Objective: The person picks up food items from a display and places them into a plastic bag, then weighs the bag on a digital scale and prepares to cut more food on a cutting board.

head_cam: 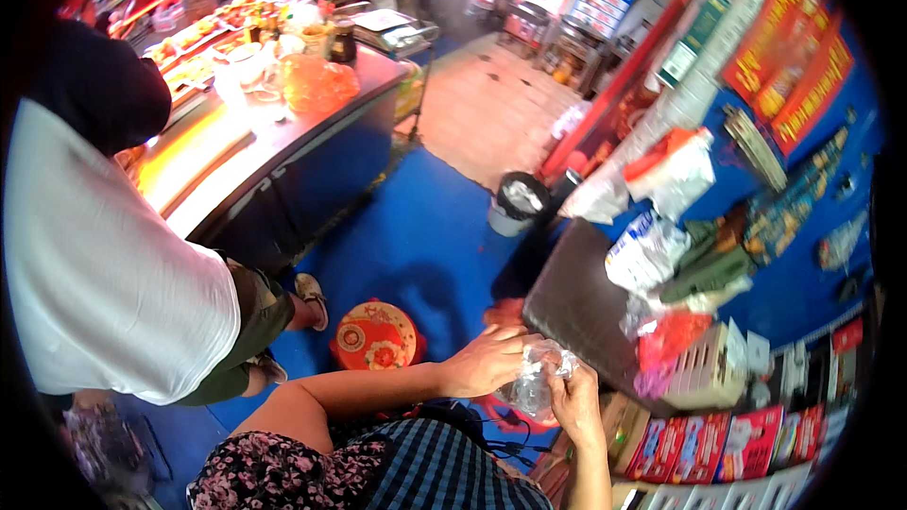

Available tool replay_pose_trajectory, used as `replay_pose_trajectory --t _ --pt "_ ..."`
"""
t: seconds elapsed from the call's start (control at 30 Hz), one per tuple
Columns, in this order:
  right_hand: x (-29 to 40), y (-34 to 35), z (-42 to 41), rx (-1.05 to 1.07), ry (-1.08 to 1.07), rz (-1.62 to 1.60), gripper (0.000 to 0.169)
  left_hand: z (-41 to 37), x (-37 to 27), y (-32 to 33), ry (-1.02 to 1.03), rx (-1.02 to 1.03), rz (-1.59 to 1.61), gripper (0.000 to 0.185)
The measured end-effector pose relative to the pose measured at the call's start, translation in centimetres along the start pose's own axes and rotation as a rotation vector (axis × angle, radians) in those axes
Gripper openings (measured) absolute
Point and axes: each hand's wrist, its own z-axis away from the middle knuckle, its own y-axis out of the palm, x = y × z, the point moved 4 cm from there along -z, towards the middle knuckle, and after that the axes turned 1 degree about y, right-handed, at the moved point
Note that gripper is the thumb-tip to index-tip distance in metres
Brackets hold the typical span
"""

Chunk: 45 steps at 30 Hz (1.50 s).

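In front of my body is a crumpled clear plastic bag (530,388), held between both hands. My left hand (489,363) grips its left and upper side, the fingers bent over the plastic. My right hand (577,397) pinches the bag's right side between thumb and fingers. Whether anything lies inside the bag cannot be made out. Just beyond the hands is the near corner of a dark-topped table (577,290). Left of them, on the blue floor, stands a round red stool (378,335) with a flower pattern.
A person in a white shirt (120,262) stands left, at a metal counter (361,95) with food and an orange plastic bag (319,83). A bin (519,202) stands ahead. Plastic bags (646,251) and a beige plastic basket (703,366) crowd the table; red boxes (701,448) sit right.
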Motion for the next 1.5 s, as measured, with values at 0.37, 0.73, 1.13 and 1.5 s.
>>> replay_pose_trajectory --t 0.37,0.73,1.13,1.5 --pt "-6.9 3.0 -26.7 0.217 -0.446 -0.213 0.006 -9.4 17.6 -5.6 -0.425 -0.447 0.159 0.023" --pt "-4.8 11.2 -50.2 0.546 -0.485 -0.568 0.016 -13.4 33.8 -12.6 -0.93 -0.566 0.289 0.037" --pt "-3.5 14.6 -79.6 0.449 -0.782 -0.383 0.022 -23.9 61.5 -30.4 -0.782 -0.736 0.206 0.027" --pt "-39.4 10.1 -103.8 0.094 0.299 -0.336 0.012 -32.6 88.8 -52.9 -0.782 -1.026 -0.151 0.022"
